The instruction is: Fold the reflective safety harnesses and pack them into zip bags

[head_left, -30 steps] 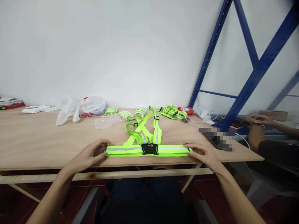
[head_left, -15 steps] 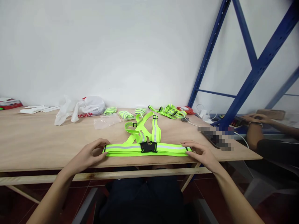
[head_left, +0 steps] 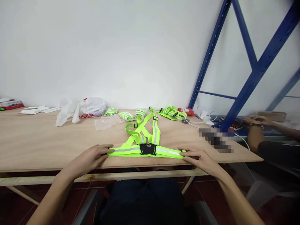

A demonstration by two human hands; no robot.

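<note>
A neon-yellow reflective harness [head_left: 125, 151] with a silver stripe lies at the table's front edge. Its waist belt is folded into a flat band, and the black side-release buckle [head_left: 147, 149] sits fastened at the middle. The shoulder straps [head_left: 156, 129] loop away behind it, with small black adjusters on them. My left hand [head_left: 91, 158] pinches the belt's left end between thumb and fingers. At the right end, my right hand [head_left: 199, 156] grips the belt in the same way, its fingertips covering part of the end.
Behind lie several bagged neon bundles [head_left: 127, 116], a clear plastic bag [head_left: 107, 122], a white carrier bag [head_left: 92, 107] and another loose harness [head_left: 171, 112]. A blue metal frame [head_left: 234, 103] rises at right. Beyond it a co-worker's hands [head_left: 256, 119] show.
Both hands have moved inward along the belt ends. The band looks shorter and slopes down slightly toward the right; the buckle has shifted a little left.
</note>
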